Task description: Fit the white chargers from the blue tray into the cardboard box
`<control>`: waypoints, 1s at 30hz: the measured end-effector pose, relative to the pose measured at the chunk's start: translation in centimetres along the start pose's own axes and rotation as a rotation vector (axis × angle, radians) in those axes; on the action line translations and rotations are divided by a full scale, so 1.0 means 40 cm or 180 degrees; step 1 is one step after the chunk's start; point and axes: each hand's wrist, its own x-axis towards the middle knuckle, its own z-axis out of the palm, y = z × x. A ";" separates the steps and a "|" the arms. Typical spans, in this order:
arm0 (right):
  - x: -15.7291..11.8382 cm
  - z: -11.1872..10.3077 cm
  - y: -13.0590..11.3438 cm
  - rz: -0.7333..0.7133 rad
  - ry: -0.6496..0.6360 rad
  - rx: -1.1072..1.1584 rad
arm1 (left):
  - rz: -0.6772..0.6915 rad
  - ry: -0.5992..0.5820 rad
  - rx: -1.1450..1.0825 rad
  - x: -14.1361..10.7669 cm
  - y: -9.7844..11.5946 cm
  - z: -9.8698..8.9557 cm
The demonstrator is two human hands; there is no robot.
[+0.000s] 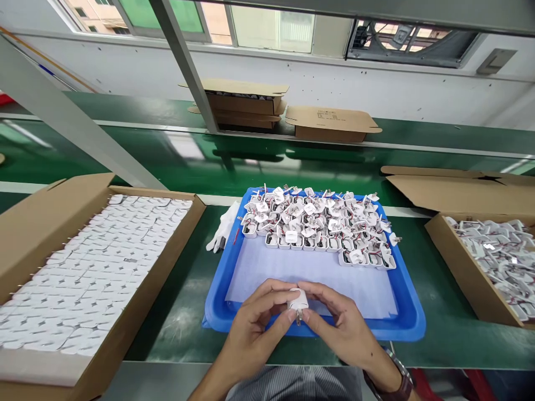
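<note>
Between the fingertips of both hands is a small white plug adapter (298,299), its metal prongs pointing toward me. My left hand (263,317) pinches it from the left with thumb and forefinger. From the other side, my right hand (336,320) grips it the same way. Both hands are over the near rim of a blue tray (211,312). White paper lines the tray, and many open white adapter housings (309,217) with red and black wires and loose prong caps fill its far half.
A cardboard box (167,267) of white adapters in neat rows stands at left. Another box (463,273) at right holds loose white parts with wires. A white glove (223,227) lies beside the tray. Cardboard boxes (330,125) sit on the back shelf, behind a slanting metal post (184,61).
</note>
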 end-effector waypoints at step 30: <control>-0.009 0.006 0.032 0.0083 0.0165 -0.0227 | 0.0166 0.0450 0.0069 0.001 -0.013 0.020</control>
